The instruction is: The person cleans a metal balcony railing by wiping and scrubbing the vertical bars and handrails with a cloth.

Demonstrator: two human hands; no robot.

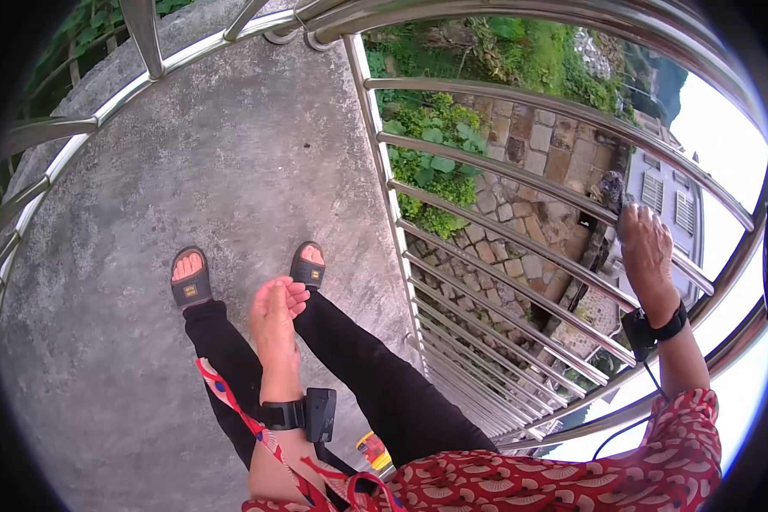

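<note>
My left hand (275, 322) loosely open, well apart from the railing (452, 86), my right hand (647, 252) against it, grip unclear to me, gold sandal labels (190, 291) unreadable.

Single head-worn view, steeply downward, hands close.

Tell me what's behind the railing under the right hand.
Behind the railing are stone paving, green plants and a pale building. Whatever lies directly behind its bars and the right hand is covered and cannot be seen.
</note>
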